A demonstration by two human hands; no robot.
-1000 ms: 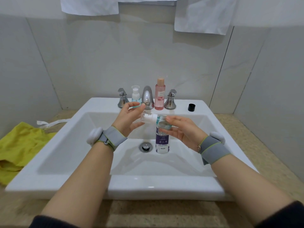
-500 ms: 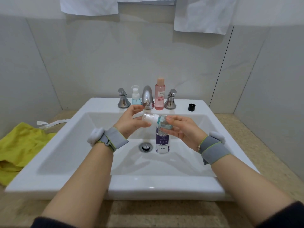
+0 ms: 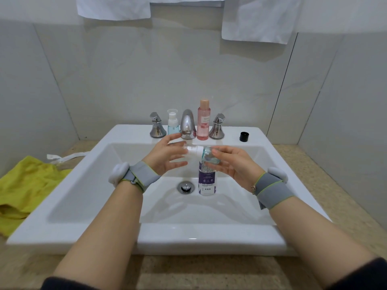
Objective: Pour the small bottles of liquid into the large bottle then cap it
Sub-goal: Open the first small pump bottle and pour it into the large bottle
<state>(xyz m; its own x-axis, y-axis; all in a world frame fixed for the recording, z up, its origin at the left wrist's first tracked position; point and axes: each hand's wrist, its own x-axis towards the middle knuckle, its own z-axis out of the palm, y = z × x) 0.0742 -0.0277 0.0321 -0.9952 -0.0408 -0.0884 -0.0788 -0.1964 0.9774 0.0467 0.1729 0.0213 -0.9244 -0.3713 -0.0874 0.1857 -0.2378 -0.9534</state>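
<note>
Both hands (image 3: 167, 156) grip small bottle (image 3: 206, 155).

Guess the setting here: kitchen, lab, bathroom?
Most likely a bathroom. A white sink set in a countertop, a chrome tap with two handles, tiled walls, and white towels hanging above. Toiletry-type bottles, such as the pink bottle, stand by the tap.

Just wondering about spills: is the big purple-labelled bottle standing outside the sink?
No, the purple-labelled bottle stands upright inside the sink basin, beside the drain.
</note>
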